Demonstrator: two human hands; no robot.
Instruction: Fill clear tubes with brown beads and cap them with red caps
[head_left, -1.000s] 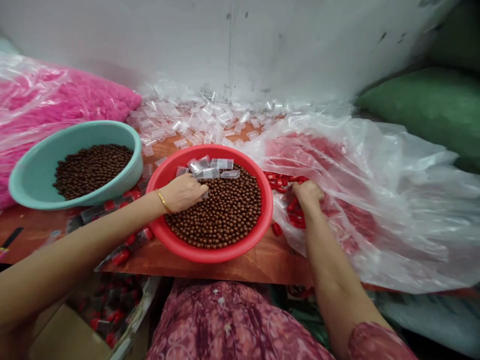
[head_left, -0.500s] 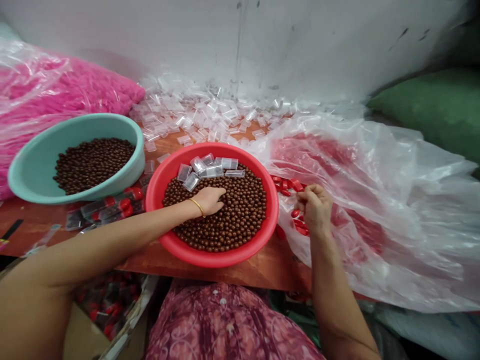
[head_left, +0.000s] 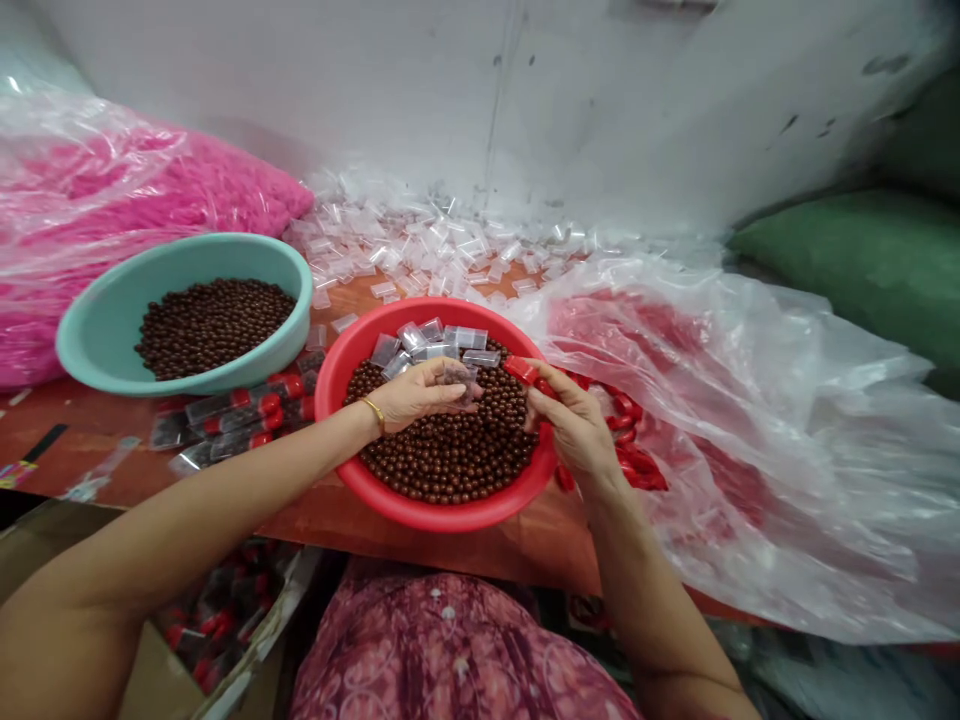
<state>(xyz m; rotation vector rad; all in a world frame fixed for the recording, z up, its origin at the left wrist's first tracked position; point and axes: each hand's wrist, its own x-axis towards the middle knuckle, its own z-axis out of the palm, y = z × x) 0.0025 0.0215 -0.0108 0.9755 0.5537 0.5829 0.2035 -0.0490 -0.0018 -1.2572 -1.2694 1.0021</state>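
Observation:
Over the red basin (head_left: pixel 444 517) of brown beads (head_left: pixel 431 465), my left hand (head_left: pixel 421 392) is closed on a small clear plastic container (head_left: pixel 459 376). My right hand (head_left: pixel 574 415), at the basin's right rim, pinches a red cap (head_left: pixel 520 369) between thumb and fingers. A short gap separates cap and container. Several clear containers (head_left: pixel 466 338) lie on the beads at the back of the basin. Loose red caps (head_left: pixel 637 465) lie to the right, at the mouth of a clear plastic bag (head_left: pixel 757 350).
A teal basin (head_left: pixel 82 345) of brown beads stands at left, with red-capped containers (head_left: pixel 247 415) before it. Behind are scattered clear containers (head_left: pixel 420 240) and a bag of pink pieces (head_left: pixel 187 185). A cardboard box (head_left: pixel 161 670) holding capped containers sits below the table edge.
My left hand has come up from the beads, now holding a clear container. My right hand has moved left from the loose caps to the basin with a red cap. The view has shifted slightly.

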